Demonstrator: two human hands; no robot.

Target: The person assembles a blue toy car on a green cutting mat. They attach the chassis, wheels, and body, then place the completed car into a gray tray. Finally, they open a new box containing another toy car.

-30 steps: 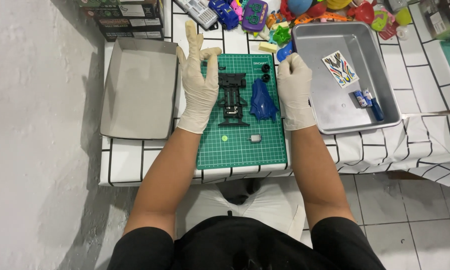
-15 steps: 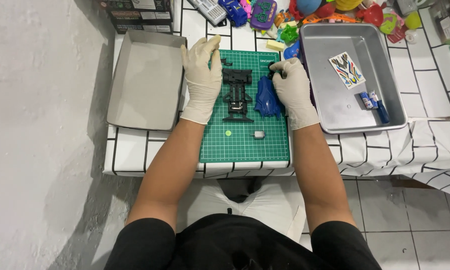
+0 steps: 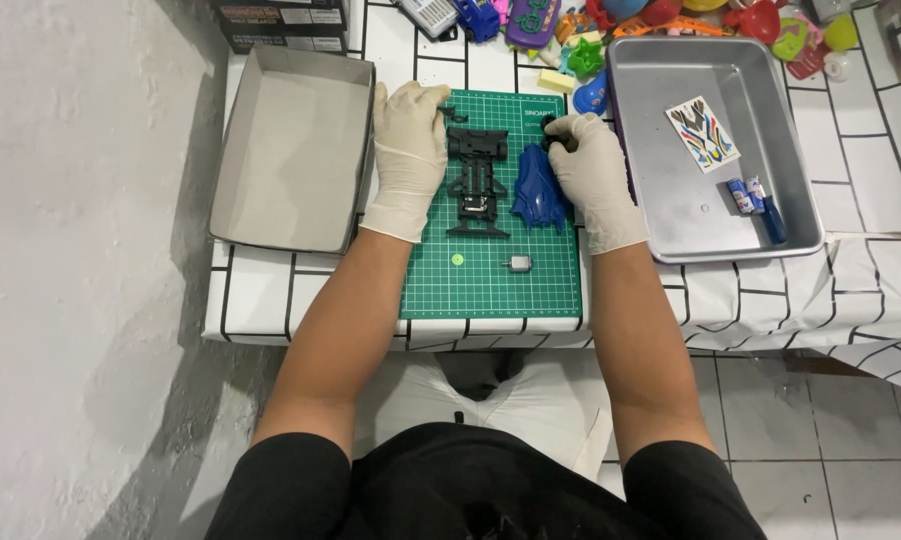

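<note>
Metal tray point(image 3: 670, 215) w/ sticker sheet point(image 3: 702, 133), batteries point(image 3: 748, 194), grey box point(image 3: 295, 150)

Left hand point(image 3: 407, 150) and right hand point(image 3: 595, 170) in thin matt cream latex gloves. Green cutting mat point(image 3: 490, 280) matt, rubbery. On mat: black chassis point(image 3: 477, 180) matt plastic, blue body shell point(image 3: 538, 190) glossy plastic. Right of mat: tray point(image 3: 670, 215) brushed metal. Left of mat: grey box point(image 3: 290, 150) matt cardboard.

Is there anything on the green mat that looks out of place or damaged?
Nothing stands out. The black chassis and blue body shell lie flat on the green mat, with a small motor and green gear set apart below.
</note>
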